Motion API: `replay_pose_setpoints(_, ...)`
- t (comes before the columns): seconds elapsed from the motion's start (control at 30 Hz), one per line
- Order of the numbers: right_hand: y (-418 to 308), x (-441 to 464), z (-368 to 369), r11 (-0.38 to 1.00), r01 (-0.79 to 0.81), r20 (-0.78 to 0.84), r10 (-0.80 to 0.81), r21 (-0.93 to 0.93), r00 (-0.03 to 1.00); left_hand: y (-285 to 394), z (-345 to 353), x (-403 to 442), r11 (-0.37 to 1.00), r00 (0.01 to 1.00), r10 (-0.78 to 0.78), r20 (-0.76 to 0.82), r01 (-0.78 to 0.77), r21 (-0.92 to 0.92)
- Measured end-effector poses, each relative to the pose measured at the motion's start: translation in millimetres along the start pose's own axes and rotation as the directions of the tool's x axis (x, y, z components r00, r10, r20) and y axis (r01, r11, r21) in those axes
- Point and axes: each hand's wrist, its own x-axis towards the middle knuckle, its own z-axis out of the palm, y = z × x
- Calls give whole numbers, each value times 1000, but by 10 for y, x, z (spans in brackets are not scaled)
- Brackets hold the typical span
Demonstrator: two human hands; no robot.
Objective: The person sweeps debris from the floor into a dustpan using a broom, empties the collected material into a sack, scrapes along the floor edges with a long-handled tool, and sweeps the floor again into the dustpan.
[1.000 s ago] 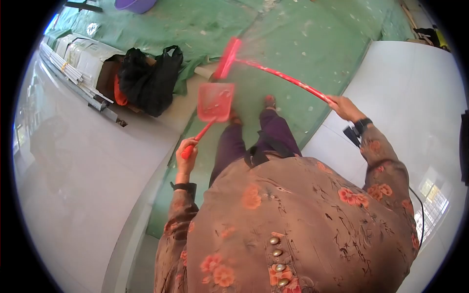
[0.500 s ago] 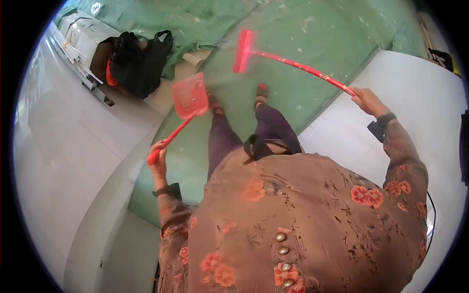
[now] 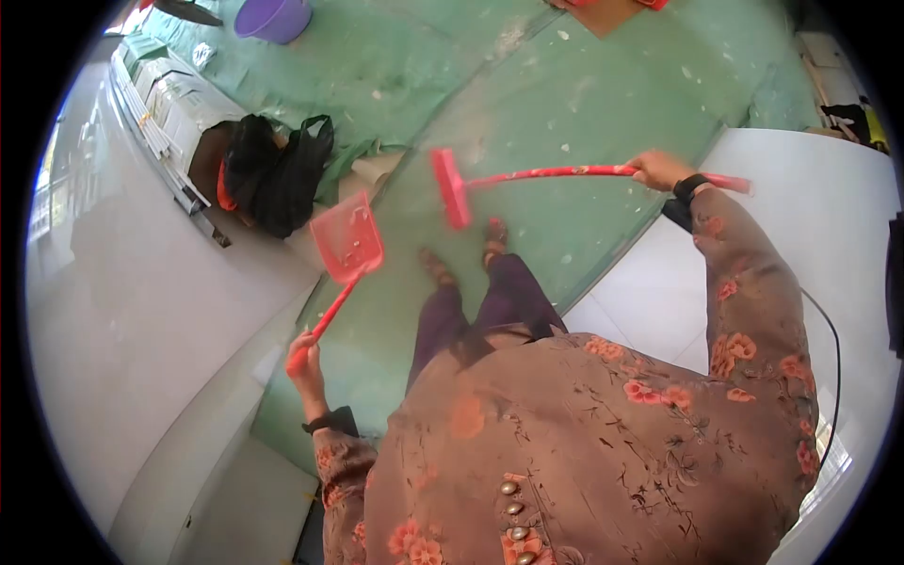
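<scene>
My left hand [image 3: 303, 361] is closed round the red handle of a dustpan [image 3: 348, 241]. Some small bits lie in the pan, which hangs low over the green floor covering [image 3: 565, 245] to the left of my feet. With my right hand [image 3: 662, 170] I grip the long red patterned handle of a broom [image 3: 451, 189]. Its pink-red head is in front of my feet, a little blurred; whether it touches the floor I cannot tell. The end of the broom handle sticks out to the right past my wrist.
A black plastic bag [image 3: 280, 174] leans by a long wrapped bundle [image 3: 193, 99] and thin white strips at the left. A purple basin [image 3: 272, 20] stands at the far left, and a brown cardboard piece [image 3: 603, 15] lies at the far edge. White panels flank both sides.
The broom's head has swung closer to my feet, and its handle is now nearly level across the view. My right hand has moved left. The purple basin and cardboard have come into view.
</scene>
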Motion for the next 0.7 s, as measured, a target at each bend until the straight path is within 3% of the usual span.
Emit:
replay_pose_setpoints(0.23, -65, -438, -728, 976, -218, 67, 218, -6, 974, -65, 219, 154, 999, 1000, 18, 24, -17, -44)
replay_pose_setpoints(0.3, -200, -597, -585, 865, -309, -5, 338, 396, 941, -174, 312, 283, 995, 999, 37, 29, -34, -91)
replay_pose_setpoints(0.37, -143, -436, -187, 796, -329, 26, 367, 508, 930, -286, 396, 396, 997, 992, 74, 102, -73, -12)
replay_pose_setpoints(0.43, 247, 35, 644, 824, 37, -341, 192, 566, 920, -230, 481, 493, 999, 993, 44, 111, -41, -30)
replay_pose_setpoints(0.5, -536, 158, 179, 438, -305, 64, 484, 846, 873, -176, 517, 619, 994, 981, 104, 163, -105, -5)
replay_pose_setpoints(0.63, -657, 1204, 163, 282, -264, 64, 563, 922, 824, 88, 679, 847, 989, 957, 147, 250, -135, -65)
replay_pose_setpoints(0.7, -448, 1796, 330, 315, -188, -8, 531, 930, 847, 170, 749, 930, 992, 956, 123, 266, -121, -23)
